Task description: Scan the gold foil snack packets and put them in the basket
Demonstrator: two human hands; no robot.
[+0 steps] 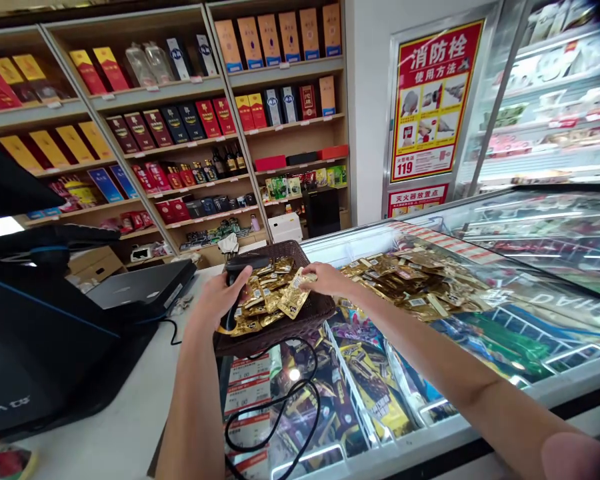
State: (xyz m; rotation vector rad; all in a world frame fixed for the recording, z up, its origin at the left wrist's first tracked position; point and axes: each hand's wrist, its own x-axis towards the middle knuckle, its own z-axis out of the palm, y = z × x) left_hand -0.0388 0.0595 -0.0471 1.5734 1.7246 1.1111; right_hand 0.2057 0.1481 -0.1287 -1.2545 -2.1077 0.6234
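Shop shelves stacked with boxed bottles in red, gold and blue fill the background from 9 to 12 o'clock, with a red-and-yellow fire poster on the wall at 1 o'clock and a lit cooler at 2 o'clock. At centre frame, a dark woven basket sits on the glass lid of a chest freezer, at the edge where the freezer meets the white tabletop. The left hand is clenched in a grip around a black scanner held over the basket's 9 o'clock side, its black cable looping down toward 6 o'clock over the freezer glass. The right hand grasps a gold packet between thumb and fingers, just above the basket's heap of similar packets and close beside the scanner. A larger pile of gold packets lies loose on the freezer lid at 3 o'clock of the basket, near the right forearm. A black till screen stands on the tabletop at 8 o'clock. Wrapped frozen goods show through the freezer glass below the basket.
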